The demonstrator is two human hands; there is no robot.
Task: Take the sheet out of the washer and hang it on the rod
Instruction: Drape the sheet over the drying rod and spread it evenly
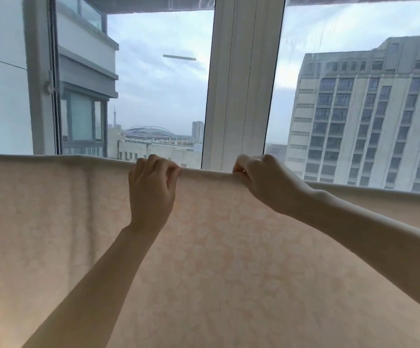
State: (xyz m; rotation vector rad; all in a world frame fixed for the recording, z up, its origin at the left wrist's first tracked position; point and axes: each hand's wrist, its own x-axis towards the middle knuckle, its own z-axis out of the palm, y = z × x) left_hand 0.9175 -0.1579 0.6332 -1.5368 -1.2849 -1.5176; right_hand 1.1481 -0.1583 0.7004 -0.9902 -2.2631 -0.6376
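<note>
Though translucent, softly patterned peach sheet point(216, 272)

Left hand point(151, 189), right hand point(266, 183) and forearms point(98, 280) bare

Sheet point(229, 259) hangs before the window frame point(241, 84) — building point(367, 116) behind, right.
</note>
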